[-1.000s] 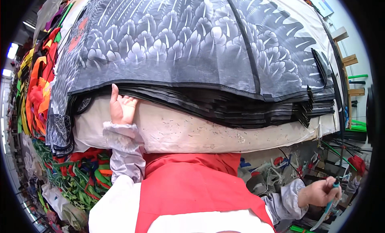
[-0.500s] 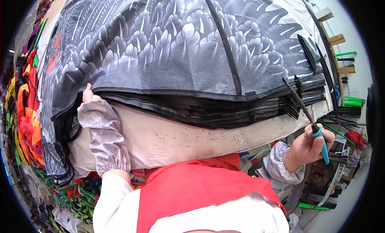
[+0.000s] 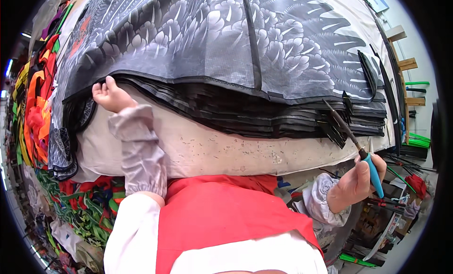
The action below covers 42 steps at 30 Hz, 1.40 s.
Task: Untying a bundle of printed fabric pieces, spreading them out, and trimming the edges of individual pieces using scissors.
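Observation:
A grey feather-printed fabric (image 3: 226, 43) with a dark hem spreads over a pale cloth-covered table. Beneath its near edge lies a thick stack of black-edged fabric layers (image 3: 264, 116). My left hand (image 3: 113, 95) is at the left part of this edge, palm turned up and fingers loosely curled. Its thumb tip meets the hem, while the thumb and fingers stand apart with no cloth visible between them. My right hand (image 3: 356, 182) grips the blue handle of a soldering iron (image 3: 373, 172). The iron's dark metal shaft points up and left, its tip appearing over the stack's right end.
The table's pale cover (image 3: 207, 156) has small dark specks along the near side. Bright fabric scraps (image 3: 40, 109) heap on the left, with more coloured strips (image 3: 92, 203) below. Wooden pegs (image 3: 408, 63) and green rods (image 3: 417, 140) stand at the right.
The view has shifted, so the fabric sits higher in the picture. My left hand has drawn slightly back from the hem, its thumb no longer over the fabric. The iron remains in my right hand.

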Each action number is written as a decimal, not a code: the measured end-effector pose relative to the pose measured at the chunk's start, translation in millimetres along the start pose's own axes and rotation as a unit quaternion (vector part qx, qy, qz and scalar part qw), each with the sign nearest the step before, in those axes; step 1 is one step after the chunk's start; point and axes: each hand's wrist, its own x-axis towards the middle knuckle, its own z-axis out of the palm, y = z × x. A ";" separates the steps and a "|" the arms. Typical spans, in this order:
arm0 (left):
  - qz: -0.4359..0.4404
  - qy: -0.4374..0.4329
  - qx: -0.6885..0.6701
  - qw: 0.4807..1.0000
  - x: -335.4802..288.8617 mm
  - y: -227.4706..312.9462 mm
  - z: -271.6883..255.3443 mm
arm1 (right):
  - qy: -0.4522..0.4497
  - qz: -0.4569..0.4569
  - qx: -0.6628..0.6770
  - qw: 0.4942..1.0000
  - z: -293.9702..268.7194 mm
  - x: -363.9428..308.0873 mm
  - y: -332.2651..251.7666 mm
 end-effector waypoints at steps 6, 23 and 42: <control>-0.367 -0.599 -0.207 0.681 -149.4 172.2 -51.7 | -0.042 -0.084 0.052 0.994 34.4 4.1 -14.7; -0.333 -0.485 -0.192 0.786 -226.9 161.1 -13.2 | -0.218 -0.150 -0.075 0.961 93.9 -32.8 -68.6; -0.157 -0.486 -0.158 0.845 -224.7 147.9 -14.0 | -0.211 -0.205 -0.063 0.954 121.2 -48.3 -30.5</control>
